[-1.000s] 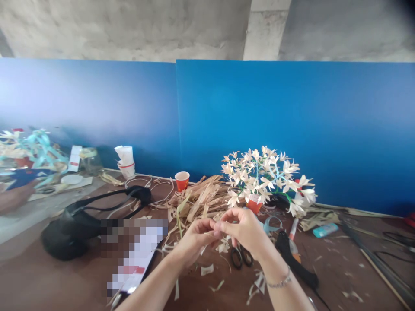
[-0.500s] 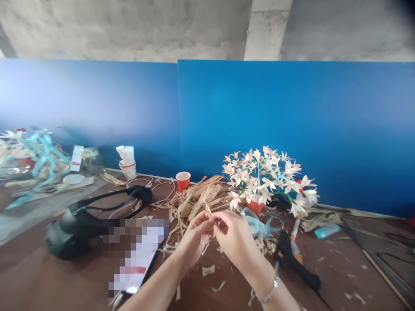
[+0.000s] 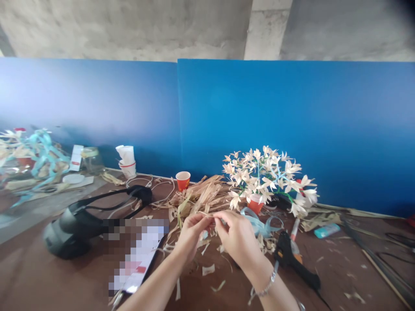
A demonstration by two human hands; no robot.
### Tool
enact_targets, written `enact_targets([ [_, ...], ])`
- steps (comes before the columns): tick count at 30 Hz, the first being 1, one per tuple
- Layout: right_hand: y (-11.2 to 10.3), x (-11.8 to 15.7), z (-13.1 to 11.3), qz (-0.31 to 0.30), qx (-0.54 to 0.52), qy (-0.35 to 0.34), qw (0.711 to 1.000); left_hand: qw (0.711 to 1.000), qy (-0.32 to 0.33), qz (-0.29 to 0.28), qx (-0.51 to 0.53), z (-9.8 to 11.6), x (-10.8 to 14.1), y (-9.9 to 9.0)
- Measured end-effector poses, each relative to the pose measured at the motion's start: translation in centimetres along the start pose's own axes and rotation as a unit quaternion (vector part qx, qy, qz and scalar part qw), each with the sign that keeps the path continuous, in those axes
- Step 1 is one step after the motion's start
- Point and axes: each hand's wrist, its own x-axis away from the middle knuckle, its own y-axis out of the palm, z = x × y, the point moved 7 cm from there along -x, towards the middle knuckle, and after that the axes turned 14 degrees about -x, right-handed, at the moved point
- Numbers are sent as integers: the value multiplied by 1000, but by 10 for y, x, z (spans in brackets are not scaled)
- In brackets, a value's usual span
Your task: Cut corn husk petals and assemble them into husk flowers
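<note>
My left hand (image 3: 193,230) and my right hand (image 3: 236,233) meet fingertip to fingertip above the table's middle. Both are closed in a pinch on a small pale strip of dried husk (image 3: 207,214), mostly covered by the fingers. Just beyond them lies a heap of dried husks (image 3: 207,192), tan with a few greenish leaves. Cream-coloured handmade flowers (image 3: 259,172) on green and blue stems stand in a red paper cup (image 3: 255,205) to the right of the heap. Light-blue ribbon (image 3: 259,224) curls beside my right hand.
A black glue gun (image 3: 296,263) lies right of my right wrist, near a turquoise packet (image 3: 327,230). To the left are a phone (image 3: 142,259), partly blurred out, and a black headset (image 3: 73,229). Another red cup (image 3: 183,181) stands at the back. Husk scraps (image 3: 208,270) litter the brown table.
The strip's tip, which stuck up above my fingers, now lies nearly flat between both hands. My fingertips have drawn slightly apart.
</note>
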Motion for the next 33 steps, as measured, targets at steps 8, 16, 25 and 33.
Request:
enact_targets([
  [8,7,1,13,-43,-149,95,983,998,6,50,25,3,-1,-5],
  [16,19,6,46,-61,-338,298,891,979,148,-21,-138,18,2,-1],
  [25,10,4,33,-126,-321,233,909,991,101,87,0,16,-2,-20],
  [33,3,9,40,-142,-377,263,877,992,58,55,100,13,-6,-20],
])
